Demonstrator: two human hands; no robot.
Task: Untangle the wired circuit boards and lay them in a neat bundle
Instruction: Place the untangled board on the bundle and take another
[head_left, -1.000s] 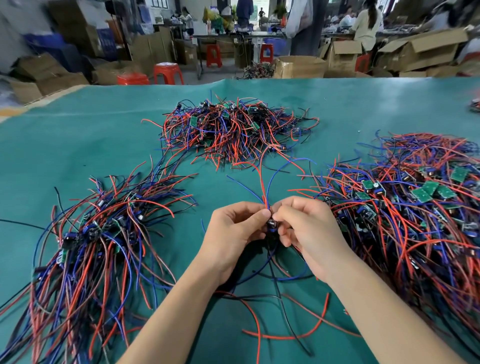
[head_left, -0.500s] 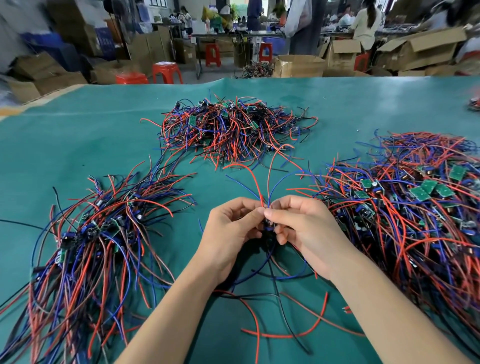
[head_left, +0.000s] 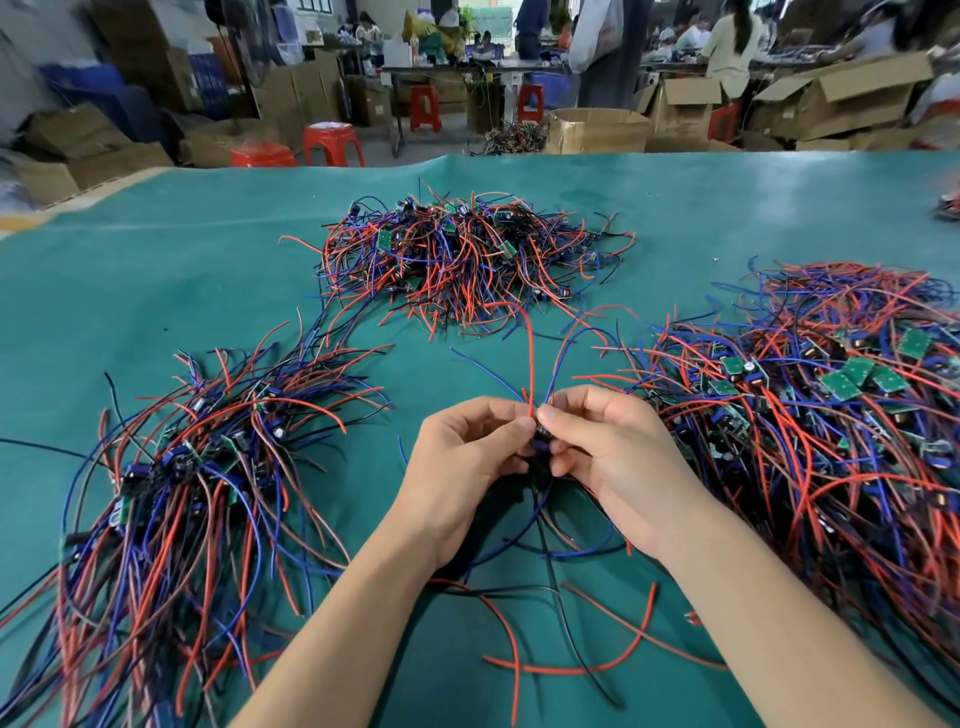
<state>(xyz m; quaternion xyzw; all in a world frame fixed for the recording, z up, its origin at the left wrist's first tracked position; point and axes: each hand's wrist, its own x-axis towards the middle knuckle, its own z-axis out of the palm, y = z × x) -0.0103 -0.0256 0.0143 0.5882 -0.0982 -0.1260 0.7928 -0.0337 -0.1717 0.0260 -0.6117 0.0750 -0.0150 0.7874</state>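
Observation:
My left hand and my right hand meet over the middle of the green table. Between their fingertips they pinch a small wired circuit board, mostly hidden by the fingers. Its red and blue wires rise above the hands, and other red, blue and black wires trail down toward me. A combed bundle of wired boards lies at the left. A tangled heap with green boards showing lies at the right. Another tangled heap sits further back.
Beyond the table's far edge stand red stools, cardboard boxes and people at other work tables. A few more wires lie at the far right edge of the table.
The red wire above my hands has swung more upright and the blue one has arched to the right. Both hands stay together on the small board, shifted slightly.

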